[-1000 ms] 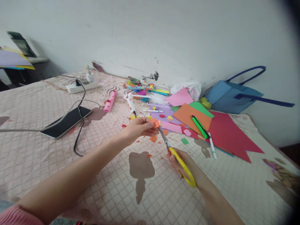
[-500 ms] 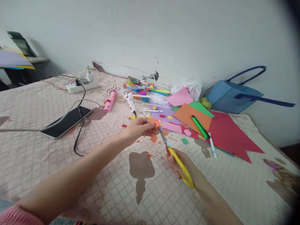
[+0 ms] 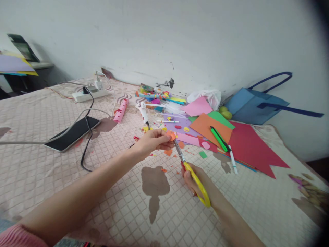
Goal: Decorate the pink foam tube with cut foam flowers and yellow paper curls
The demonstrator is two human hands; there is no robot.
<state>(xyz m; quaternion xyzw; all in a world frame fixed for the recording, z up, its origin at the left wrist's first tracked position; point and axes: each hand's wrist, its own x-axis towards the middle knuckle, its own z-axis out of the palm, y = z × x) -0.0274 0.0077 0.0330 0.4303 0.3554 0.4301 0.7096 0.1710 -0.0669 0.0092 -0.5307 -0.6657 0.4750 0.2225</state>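
Above the quilted pink bed cover [image 3: 77,178], the left hand [image 3: 151,140] pinches a small orange paper cutout [image 3: 171,136] while the right hand [image 3: 196,180], closed on yellow-handled scissors [image 3: 191,171], has blades at its edge; scattered offcuts suggest trimming well underway, unfinished.
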